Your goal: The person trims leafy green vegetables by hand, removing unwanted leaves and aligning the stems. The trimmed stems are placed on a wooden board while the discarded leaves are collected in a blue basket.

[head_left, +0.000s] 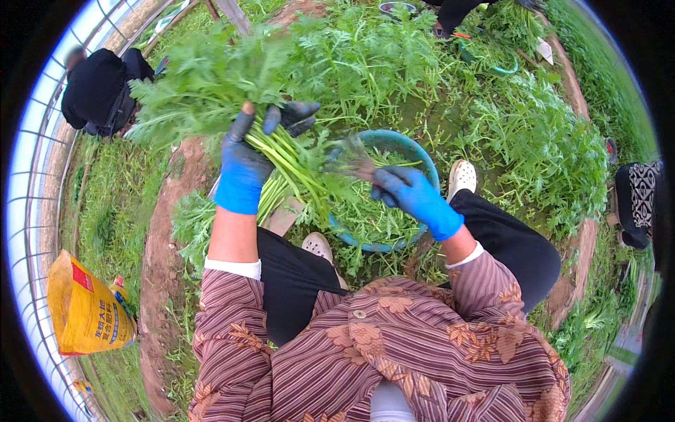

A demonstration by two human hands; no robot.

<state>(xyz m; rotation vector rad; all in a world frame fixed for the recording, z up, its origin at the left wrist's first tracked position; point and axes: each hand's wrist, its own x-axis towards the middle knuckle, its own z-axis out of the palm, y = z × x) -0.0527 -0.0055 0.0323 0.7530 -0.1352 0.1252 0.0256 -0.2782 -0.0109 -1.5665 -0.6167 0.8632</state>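
My left hand (245,163), in a blue glove with dark fingers, grips a bunch of leafy greens (285,158) by the pale stems. The feathery leaves spread up and to the left, slightly blurred. In a matching glove, my right hand (414,192) is closed on a blurred brownish, bristly thing (356,164); whether it is a small brush or a clump of roots I cannot tell. Below that hand stands a round teal basin (431,171) holding loose green leaves. More cut stems (270,198) lie under my left wrist, beside a flat board (285,215).
Leafy plants (364,58) grow beyond the basin and to the right (543,147). One person in dark clothes (100,89) crouches at far left; another person's dark clothing (457,16) shows at the top. A yellow sack (92,311) stands lower left, past a soil ridge (158,295).
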